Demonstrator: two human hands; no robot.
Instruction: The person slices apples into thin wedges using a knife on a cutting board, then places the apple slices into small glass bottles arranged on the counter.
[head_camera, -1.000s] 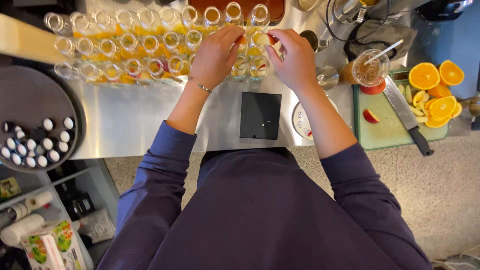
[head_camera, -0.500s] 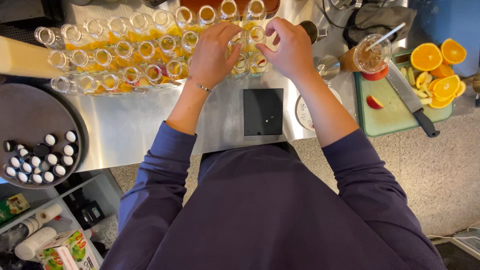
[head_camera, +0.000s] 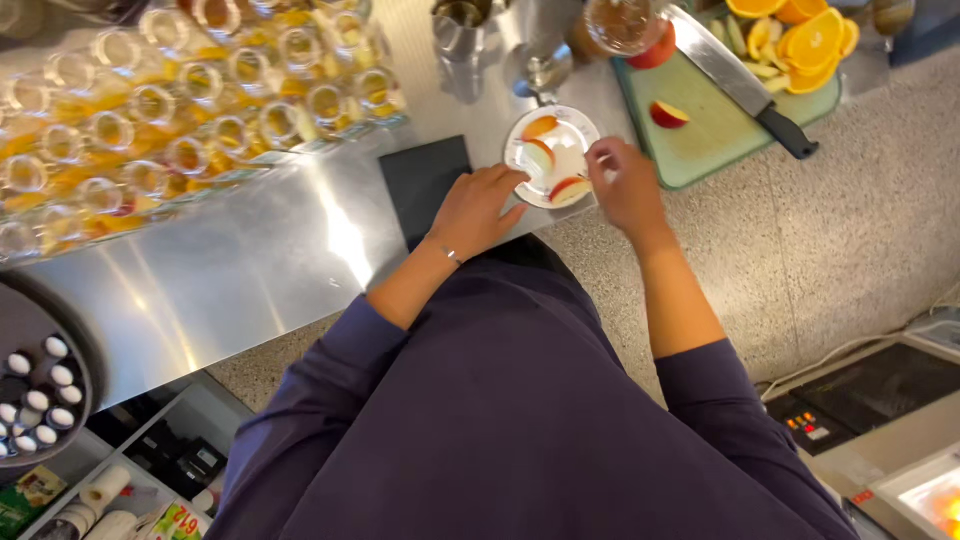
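A small white plate with three apple slices sits on the steel counter next to a dark square mat. My left hand rests on the mat with its fingertips at the plate's near left rim. My right hand is at the plate's right rim, its fingers pinched by the nearest apple slice; whether it grips the slice is unclear. Many small glasses of orange drink stand in rows at the far left.
A green cutting board holds a black-handled knife, an apple wedge and orange halves. A metal jigger and a glass stand behind the plate. A dark round tray with white caps is at left.
Both hands have come back from the rows of glasses to the small plate near the counter edge. The view has swung right and closer.
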